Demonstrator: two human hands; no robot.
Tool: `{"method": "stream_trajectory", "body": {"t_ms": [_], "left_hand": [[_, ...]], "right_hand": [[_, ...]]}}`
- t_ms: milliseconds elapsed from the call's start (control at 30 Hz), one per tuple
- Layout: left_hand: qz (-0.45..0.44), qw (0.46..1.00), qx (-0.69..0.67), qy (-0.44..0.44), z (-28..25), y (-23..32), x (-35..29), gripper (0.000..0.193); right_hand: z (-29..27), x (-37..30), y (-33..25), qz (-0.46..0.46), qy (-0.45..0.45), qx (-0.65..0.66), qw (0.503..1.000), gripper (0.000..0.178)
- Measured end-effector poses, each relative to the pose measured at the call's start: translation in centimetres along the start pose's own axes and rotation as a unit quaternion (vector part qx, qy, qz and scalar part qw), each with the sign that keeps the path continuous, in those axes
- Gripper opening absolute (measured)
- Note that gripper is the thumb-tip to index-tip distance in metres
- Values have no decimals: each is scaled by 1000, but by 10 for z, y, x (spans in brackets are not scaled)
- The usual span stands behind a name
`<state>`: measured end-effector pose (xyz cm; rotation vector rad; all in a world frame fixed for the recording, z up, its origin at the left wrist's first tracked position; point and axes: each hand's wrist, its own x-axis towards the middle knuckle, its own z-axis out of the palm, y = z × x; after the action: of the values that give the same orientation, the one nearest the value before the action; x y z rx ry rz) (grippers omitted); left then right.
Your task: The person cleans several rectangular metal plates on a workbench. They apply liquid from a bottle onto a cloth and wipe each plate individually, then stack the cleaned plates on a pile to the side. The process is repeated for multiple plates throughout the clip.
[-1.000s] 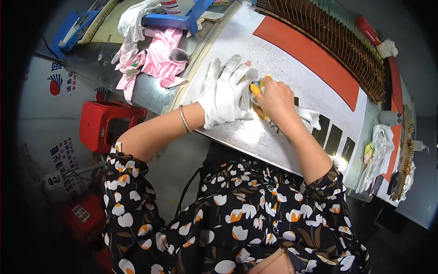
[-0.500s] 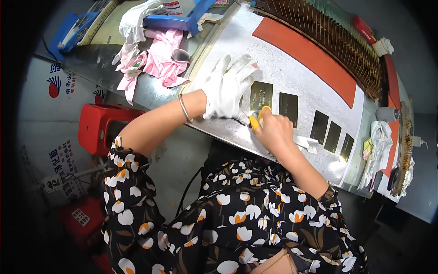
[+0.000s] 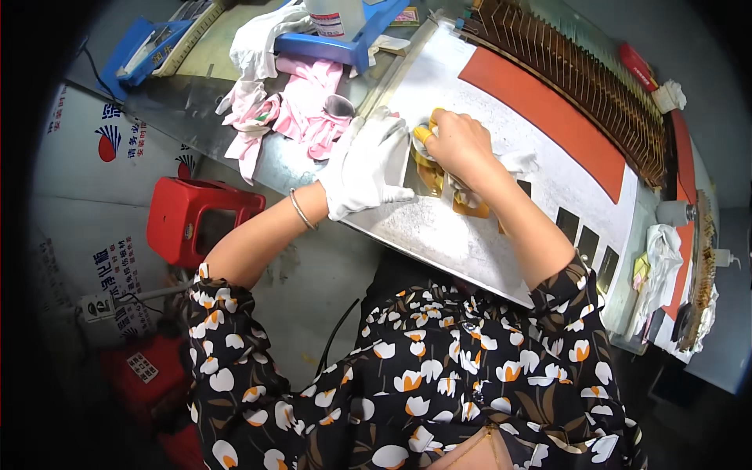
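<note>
My left hand (image 3: 364, 168), in a white glove, lies on the white work surface (image 3: 486, 254) with its fingers stretched and its thumb pointing right, beside a shiny dark-gold card (image 3: 427, 178). Over that card is my right hand (image 3: 462, 145), bare except for yellow covers (image 3: 424, 133) on the thumb and a finger. It is closed on a white cloth (image 3: 517, 161), whose loose end trails to the right. The fingers and wrist hide part of the card. A second card (image 3: 471, 207) shows partly under my right wrist. Farther right lie several dark cards (image 3: 587, 244).
An orange-red strip (image 3: 540, 106) lies along the far side, before a brown slotted rack (image 3: 572, 86). Left are pink gloves (image 3: 309, 102) and a blue tray (image 3: 321, 48) with a bottle (image 3: 337, 17). A white cloth (image 3: 659, 251) lies at the right. A red stool (image 3: 168, 215) stands below left.
My right hand has moved away from the near edge, up along the card, with the cloth. My left hand has shifted left, off the card's side. The whole view has swung slightly.
</note>
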<state>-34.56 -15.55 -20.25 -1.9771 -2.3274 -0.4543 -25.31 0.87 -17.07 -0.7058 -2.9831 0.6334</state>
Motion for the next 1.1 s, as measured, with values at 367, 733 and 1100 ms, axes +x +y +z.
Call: {"method": "stream_trajectory", "body": {"t_ms": [367, 733, 1100], "left_hand": [[-1, 999, 29, -32, -1, 1, 8, 89], [66, 993, 26, -96, -10, -6, 21, 112], [24, 990, -51, -126, -34, 8, 40, 106]], "right_hand": [[28, -20, -12, 35, 31, -9, 999, 27], [40, -64, -21, 18, 27, 7, 999, 28], [36, -131, -13, -42, -63, 73, 994, 25]]}}
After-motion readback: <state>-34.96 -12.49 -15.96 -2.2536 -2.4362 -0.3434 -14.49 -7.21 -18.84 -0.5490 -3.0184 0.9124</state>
